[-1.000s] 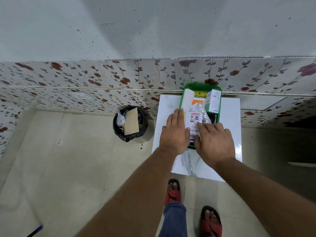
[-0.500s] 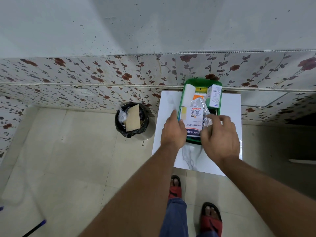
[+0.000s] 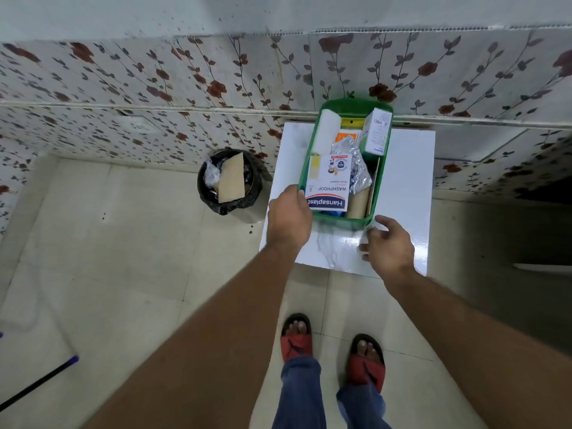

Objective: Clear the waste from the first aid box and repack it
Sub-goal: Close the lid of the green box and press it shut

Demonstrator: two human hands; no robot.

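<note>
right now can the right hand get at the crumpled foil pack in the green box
Probably yes. The right hand hovers empty at the green box's near right corner, and the crumpled foil pack lies on top, uncovered, beside the Hansaplast box. Nothing sits between them.

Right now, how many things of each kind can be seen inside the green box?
Cartons: 2, the Hansaplast carton and a white carton.
White rolls: 1.
Foil packs: 1.
Orange packets: 1.
Cardboard tubes: 1.
Total: 6 in the green box; anything underneath is hidden.
</note>
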